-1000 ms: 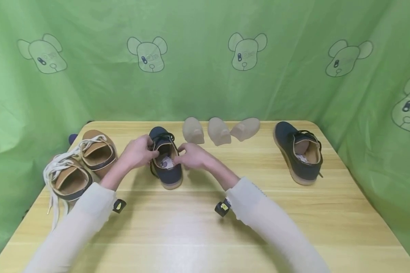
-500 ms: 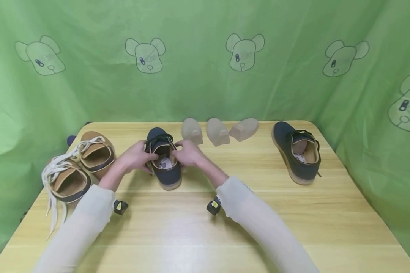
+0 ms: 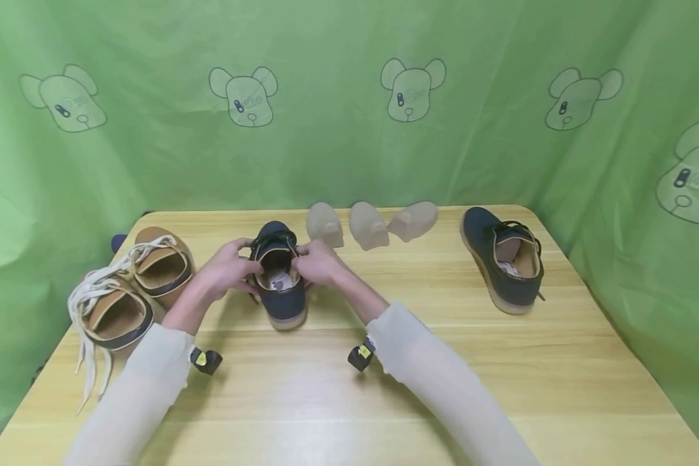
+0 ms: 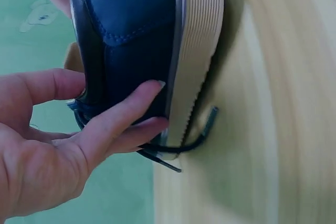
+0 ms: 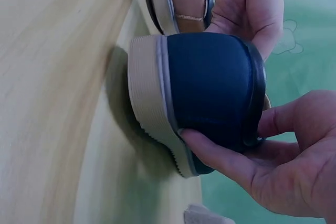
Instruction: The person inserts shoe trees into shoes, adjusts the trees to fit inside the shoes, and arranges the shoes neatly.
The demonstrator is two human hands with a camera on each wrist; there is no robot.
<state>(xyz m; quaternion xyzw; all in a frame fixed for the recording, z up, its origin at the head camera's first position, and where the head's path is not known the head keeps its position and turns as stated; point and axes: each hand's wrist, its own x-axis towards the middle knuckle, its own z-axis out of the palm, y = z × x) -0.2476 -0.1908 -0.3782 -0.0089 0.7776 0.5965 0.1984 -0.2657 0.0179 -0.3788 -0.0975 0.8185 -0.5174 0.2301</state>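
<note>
A navy shoe [image 3: 285, 305] with black laces is between my hands, toe toward the curtain. My left hand [image 3: 227, 266] grips its left side, thumb hooked over the collar and fingers on the outer wall, as the left wrist view shows on the navy upper [image 4: 136, 19]. On the other side, my right hand [image 3: 319, 262] holds the collar the same way, its thumb at the opening beside the heel [image 5: 210, 82]. A pale printed insole [image 3: 281, 281] shows inside. A black lace end [image 4: 202, 137] hangs by the sole. I cannot tell whether the sole touches the table.
Two brown shoes [image 3: 162, 268] with long white laces [image 3: 93, 294] stand at the left. Three beige shoe inserts [image 3: 369, 225] lie along the back edge. The other navy shoe [image 3: 509, 265] stands at the right. A green curtain [image 3: 332, 155] encloses the wooden table [image 3: 443, 323].
My right hand has moved in to the left, closer against the collar. The navy shoe has turned slightly, its toe pointing straighter ahead. The other shoes and the inserts stay put.
</note>
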